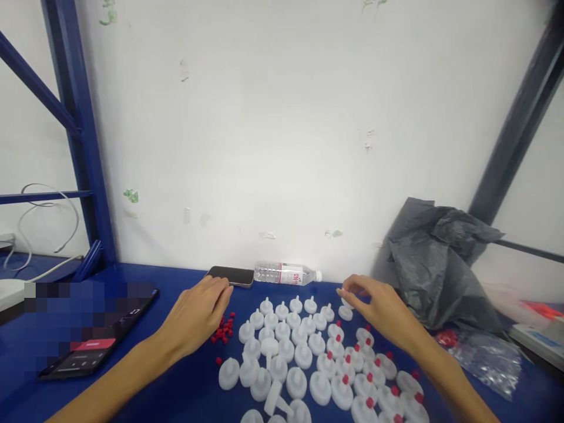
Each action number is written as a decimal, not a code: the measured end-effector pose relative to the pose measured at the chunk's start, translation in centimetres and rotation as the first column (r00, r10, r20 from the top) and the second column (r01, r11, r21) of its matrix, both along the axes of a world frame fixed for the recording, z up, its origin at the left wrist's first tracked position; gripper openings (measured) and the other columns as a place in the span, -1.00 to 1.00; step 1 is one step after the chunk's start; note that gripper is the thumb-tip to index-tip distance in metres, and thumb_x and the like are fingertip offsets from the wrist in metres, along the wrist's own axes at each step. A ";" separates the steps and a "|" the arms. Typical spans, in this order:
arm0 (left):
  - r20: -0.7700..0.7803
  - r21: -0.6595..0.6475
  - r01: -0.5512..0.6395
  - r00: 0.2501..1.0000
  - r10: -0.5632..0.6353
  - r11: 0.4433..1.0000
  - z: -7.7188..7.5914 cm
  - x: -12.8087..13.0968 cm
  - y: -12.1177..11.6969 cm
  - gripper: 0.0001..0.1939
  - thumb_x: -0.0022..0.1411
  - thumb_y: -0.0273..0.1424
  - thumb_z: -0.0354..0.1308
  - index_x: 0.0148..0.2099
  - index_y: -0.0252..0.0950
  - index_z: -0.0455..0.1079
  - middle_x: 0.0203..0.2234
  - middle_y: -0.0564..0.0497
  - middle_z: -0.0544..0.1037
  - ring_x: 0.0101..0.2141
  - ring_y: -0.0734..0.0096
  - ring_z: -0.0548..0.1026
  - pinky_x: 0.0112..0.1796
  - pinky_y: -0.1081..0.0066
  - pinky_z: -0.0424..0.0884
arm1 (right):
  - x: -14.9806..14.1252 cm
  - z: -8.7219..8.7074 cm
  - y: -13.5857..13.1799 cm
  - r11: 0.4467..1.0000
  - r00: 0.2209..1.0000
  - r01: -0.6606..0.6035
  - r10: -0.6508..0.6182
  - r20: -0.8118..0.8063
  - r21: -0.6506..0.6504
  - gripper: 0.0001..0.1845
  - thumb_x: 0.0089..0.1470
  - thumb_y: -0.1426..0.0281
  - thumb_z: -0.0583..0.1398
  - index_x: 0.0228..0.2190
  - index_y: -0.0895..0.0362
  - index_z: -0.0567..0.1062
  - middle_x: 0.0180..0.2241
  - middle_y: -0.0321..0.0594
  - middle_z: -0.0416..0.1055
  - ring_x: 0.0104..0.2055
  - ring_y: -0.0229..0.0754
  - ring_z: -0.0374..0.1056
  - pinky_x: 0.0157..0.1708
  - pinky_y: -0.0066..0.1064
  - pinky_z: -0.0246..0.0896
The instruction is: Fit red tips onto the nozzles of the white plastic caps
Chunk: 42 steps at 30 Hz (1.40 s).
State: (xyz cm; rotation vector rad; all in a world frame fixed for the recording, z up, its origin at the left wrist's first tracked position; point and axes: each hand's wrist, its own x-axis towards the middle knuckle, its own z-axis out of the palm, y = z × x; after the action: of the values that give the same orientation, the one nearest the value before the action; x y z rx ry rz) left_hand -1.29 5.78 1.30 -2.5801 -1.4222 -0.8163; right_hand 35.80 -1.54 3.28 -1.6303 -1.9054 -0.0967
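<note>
I take the clear bottle (288, 274), lying on its side by the wall, as my landmark. My two hands are well apart: the left hand (200, 311) is nearer me and left of the bottle, fingers curled down beside the loose red caps (224, 332); the right hand (381, 302) is just right of its white-capped end, thumb and finger brought together by a white piece (345, 313). I cannot tell whether either has anything in its grip. I judge the step in hand to be handling that single piece, with caps within the left hand's reach; the next move calls for a precise pinch and a steady wrist. On the bottle's near side stand the bare white pieces (296, 383), and right of those the red-tipped pieces (342, 392), packed closely under my right forearm, so a low sweep could tip some. A dark phone (233, 276) sits at the bottle's left, a larger device (110, 335) farther left; the grey bag (445, 258) to its right crowds that hand's outer side.
</note>
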 end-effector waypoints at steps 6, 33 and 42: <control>-0.126 -0.102 0.078 0.988 -0.091 0.992 -1.5 0.3 0.4 -0.68 0.44 -0.33 -0.16 -0.27 -0.23 0.38 -0.26 -0.04 0.48 -0.15 0.23 0.42 -0.24 0.32 0.33 | 1.8 -1.5 0.6 0.970 0.999 0.037 -0.043 -0.022 -0.240 -0.71 0.16 0.17 0.16 -0.38 0.09 0.58 -0.44 -0.22 0.53 -0.39 -0.10 0.43 -0.34 -0.32 0.24; -0.042 0.048 0.194 0.980 -0.193 0.980 -0.9 0.7 -0.9 -0.74 0.42 -0.41 -0.14 -0.20 -0.22 0.38 -0.29 -0.01 0.49 -0.22 0.26 0.42 -0.24 0.28 0.34 | -3.9 -0.5 -1.4 0.968 0.971 -0.205 0.183 -0.153 -0.143 -0.77 0.32 0.16 0.05 -0.20 0.01 0.40 -0.18 -0.20 0.49 -0.15 -0.09 0.44 -0.08 -0.23 0.34; -0.069 0.357 0.471 0.875 -0.480 0.807 -0.8 3.9 -6.2 -0.80 0.35 -0.36 0.03 0.01 -0.19 0.31 -0.31 -0.02 0.50 -0.33 0.27 0.42 -0.42 0.34 0.29 | -10.3 -2.7 -3.2 0.899 0.902 -0.432 0.430 -0.044 -0.069 -0.30 0.03 0.10 0.37 0.15 -0.14 0.25 -0.13 -0.28 0.48 -0.13 -0.11 0.47 -0.12 -0.35 0.38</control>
State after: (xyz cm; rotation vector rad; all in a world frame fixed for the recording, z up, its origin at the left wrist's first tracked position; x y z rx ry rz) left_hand 2.65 -0.47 0.53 -2.6441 -0.5311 -1.0508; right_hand 25.47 -4.73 0.54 -1.2087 -2.2246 0.1846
